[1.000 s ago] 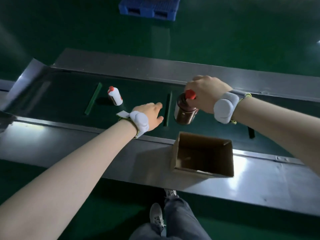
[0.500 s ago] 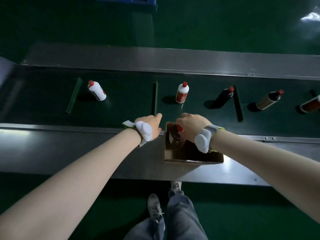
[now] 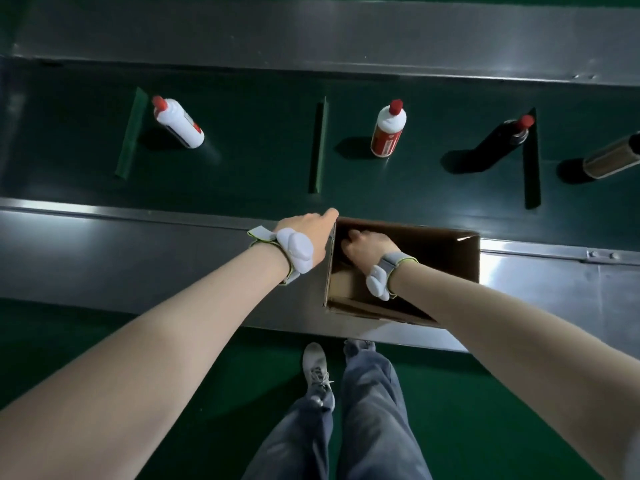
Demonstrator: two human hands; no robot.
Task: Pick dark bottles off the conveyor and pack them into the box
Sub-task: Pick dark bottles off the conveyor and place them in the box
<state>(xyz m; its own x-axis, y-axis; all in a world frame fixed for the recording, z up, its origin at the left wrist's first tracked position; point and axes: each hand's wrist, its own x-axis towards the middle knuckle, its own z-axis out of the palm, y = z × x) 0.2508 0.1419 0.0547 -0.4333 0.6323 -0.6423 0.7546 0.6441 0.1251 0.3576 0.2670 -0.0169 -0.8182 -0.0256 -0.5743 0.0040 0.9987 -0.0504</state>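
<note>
An open cardboard box (image 3: 475, 261) stands on the steel ledge in front of the belt. My right hand (image 3: 369, 244) is lowered inside it at the far-left corner, fingers curled downward; the dark bottle it carried is hidden beneath it. My left hand (image 3: 306, 233) rests against the outside of the box's far-left corner, holding nothing. On the green conveyor (image 3: 242, 157) a black bottle (image 3: 498, 138) with a red cap stands right of the box. A brown bottle (image 3: 611, 160) is cut off by the right edge.
Two white bottles with red caps stand on the belt, one (image 3: 178, 123) at the left and one (image 3: 388, 131) in the middle. Raised cleats (image 3: 319, 143) cross the belt. The steel ledge (image 3: 138, 251) runs along the front. My legs and a shoe (image 3: 317, 370) are below.
My right hand brought the dark bottle from above the belt down into the box, and the bottle went out of sight. My left hand came back to the box's corner. The bottles on the belt drifted left.
</note>
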